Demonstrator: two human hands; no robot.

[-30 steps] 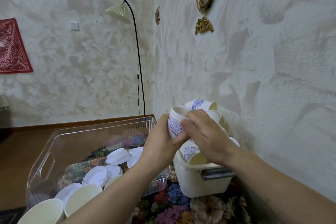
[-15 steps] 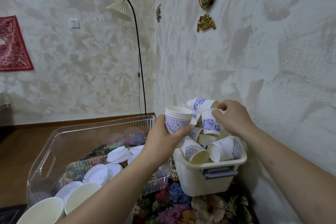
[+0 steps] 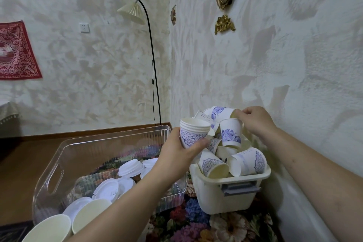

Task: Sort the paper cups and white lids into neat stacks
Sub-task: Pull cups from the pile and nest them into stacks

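Note:
My left hand (image 3: 177, 155) grips a nested stack of paper cups (image 3: 193, 131) with blue patterns, held upright over the gap between the two bins. My right hand (image 3: 255, 122) pinches the rim of a single upright flower-print cup (image 3: 230, 133) on top of the pile. Several loose cups (image 3: 247, 162) lie jumbled in the cream bin (image 3: 225, 198). White lids (image 3: 130, 168) lie scattered in the clear plastic bin (image 3: 64, 155).
Two large plain cups (image 3: 88, 215) stand at the clear bin's near end. Both bins sit on a floral cloth (image 3: 196, 220). A textured wall runs close on the right. A floor lamp (image 3: 149, 49) stands in the corner behind.
My right hand left the stack held by my left hand, reached to the far side of the cream bin and took hold of the flower-print cup. My left hand kept the stack nearly still.

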